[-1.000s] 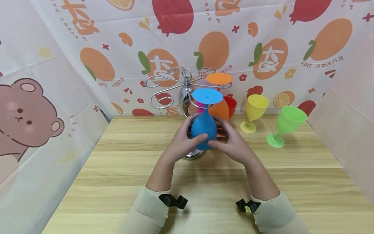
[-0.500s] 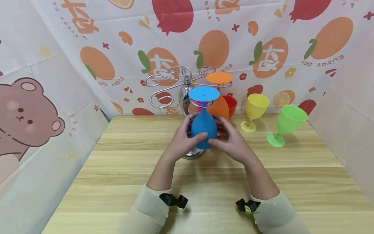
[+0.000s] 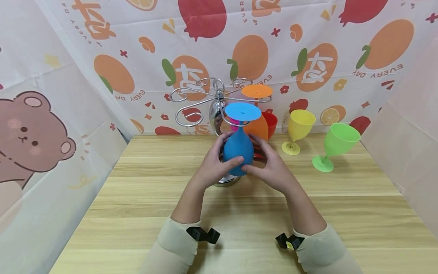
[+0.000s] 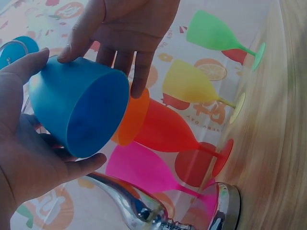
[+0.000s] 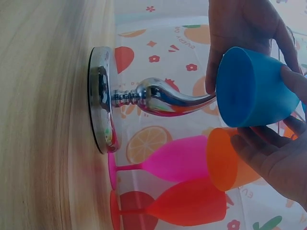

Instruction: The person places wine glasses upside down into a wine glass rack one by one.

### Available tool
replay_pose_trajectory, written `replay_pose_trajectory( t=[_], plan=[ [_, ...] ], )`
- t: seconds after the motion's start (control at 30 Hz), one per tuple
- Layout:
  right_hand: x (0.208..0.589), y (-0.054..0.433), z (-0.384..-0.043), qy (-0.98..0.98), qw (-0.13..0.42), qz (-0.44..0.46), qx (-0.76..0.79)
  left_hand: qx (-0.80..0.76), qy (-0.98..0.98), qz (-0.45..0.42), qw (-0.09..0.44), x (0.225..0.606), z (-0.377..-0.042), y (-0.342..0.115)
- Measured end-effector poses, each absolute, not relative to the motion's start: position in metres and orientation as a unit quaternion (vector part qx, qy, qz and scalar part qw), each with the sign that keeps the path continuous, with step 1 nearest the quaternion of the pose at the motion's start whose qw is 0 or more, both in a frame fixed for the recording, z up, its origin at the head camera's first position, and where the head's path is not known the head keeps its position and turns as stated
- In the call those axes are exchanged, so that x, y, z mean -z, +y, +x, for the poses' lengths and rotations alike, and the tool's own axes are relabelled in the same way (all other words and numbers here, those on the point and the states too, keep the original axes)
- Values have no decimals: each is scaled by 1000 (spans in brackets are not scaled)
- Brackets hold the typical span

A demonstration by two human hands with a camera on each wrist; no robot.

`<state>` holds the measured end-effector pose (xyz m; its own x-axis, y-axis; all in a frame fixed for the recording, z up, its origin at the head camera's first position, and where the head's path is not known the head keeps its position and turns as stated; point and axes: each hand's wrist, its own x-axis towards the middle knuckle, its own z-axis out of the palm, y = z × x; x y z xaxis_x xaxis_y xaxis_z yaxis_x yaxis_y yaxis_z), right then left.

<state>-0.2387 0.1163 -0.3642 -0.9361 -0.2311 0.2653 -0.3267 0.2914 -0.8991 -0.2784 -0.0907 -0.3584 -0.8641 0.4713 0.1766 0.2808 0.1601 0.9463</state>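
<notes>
Wooden tabletop [image 3: 143, 213], fruit cloth [image 3: 212, 42] behind. Your left hand [image 3: 213, 166] and right hand [image 3: 273, 167] hold blue cup [image 3: 238, 146] upside down by rack [image 3: 215, 116].

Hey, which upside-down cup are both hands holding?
The blue cup, gripped between the left hand and right hand. The other upside-down one, the orange cup, hangs ungripped on the metal rack behind it.
</notes>
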Motion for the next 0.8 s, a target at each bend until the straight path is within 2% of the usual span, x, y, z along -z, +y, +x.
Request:
replay_pose_trajectory(
  t=[0.8],
  plan=[
    [364, 111, -236, -813, 69, 170, -553, -591, 764, 256, 49, 354, -276, -93]
  ],
)
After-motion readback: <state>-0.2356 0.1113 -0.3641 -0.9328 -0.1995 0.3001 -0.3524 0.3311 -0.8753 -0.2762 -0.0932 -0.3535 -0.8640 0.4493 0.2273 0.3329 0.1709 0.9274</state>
